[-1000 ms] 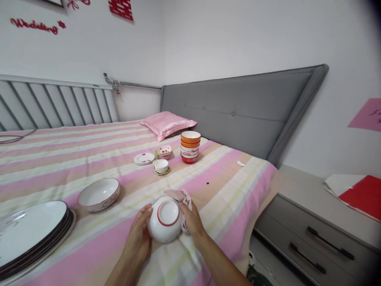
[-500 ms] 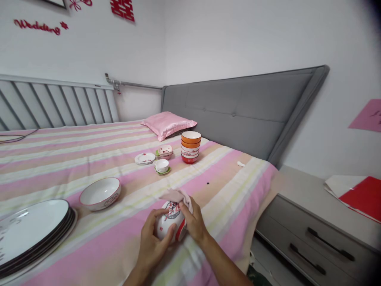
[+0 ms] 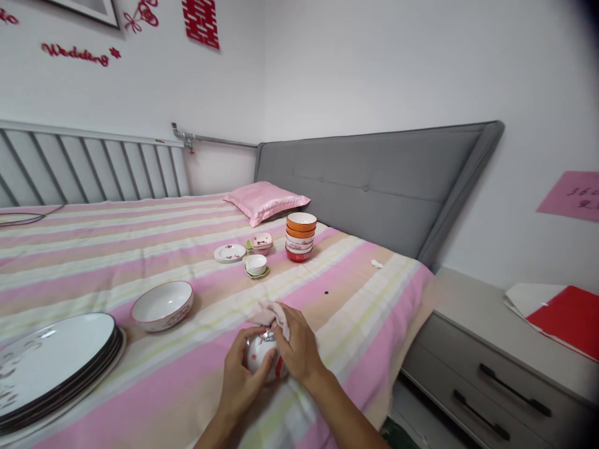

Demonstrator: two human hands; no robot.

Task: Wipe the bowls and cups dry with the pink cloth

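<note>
Low over the near edge of the bed, my left hand [image 3: 243, 369] grips a white bowl [image 3: 260, 353] with a red and black flower print. The bowl is tipped so that its decorated outer side faces up. My right hand [image 3: 296, 344] is closed on a pale pink cloth [image 3: 271, 315] and presses it against the bowl's outside. Part of the bowl is hidden behind the fingers and the cloth. To the left, a larger white bowl with a red rim [image 3: 163, 304] rests upright on the striped bedspread.
A stack of oval plates [image 3: 56, 349] lies at left. Beyond my hands stand stacked bowls [image 3: 300, 240], small plates [image 3: 229, 252], square dishes [image 3: 261, 242] and little cups [image 3: 256, 264]. A pink pillow [image 3: 269, 201] lies by the grey headboard [image 3: 374, 181]. A nightstand [image 3: 496, 374] is at right.
My right hand and the cloth have slid left across the bowl, covering more of its print. My left hand keeps its hold. The view has tilted slightly upward.
</note>
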